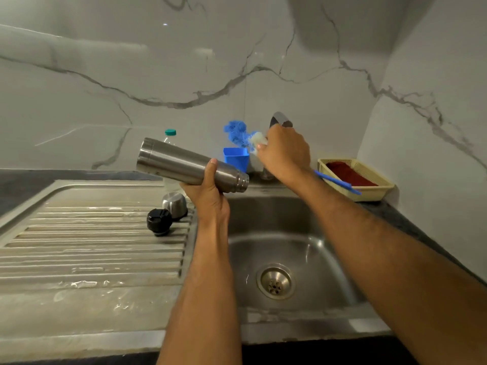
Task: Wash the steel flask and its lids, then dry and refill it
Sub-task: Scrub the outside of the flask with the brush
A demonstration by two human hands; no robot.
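My left hand [208, 191] grips the steel flask [181, 164] near its neck and holds it tilted above the sink's left edge, open mouth pointing right. My right hand [284, 151] holds a blue bottle brush [237, 133] with a white tip, its bristles raised above a blue cup [235, 158] and its blue handle sticking out past my wrist. The steel cap [174, 205] and the black inner lid [159, 222] lie on the ribbed drainboard [92, 246].
The steel sink basin [276, 246] with its drain lies below my arms. The tap [280, 118] stands behind my right hand. A clear bottle with a green cap [170, 133] is behind the flask. A yellow basket [369, 177] holding something red sits on the counter at right.
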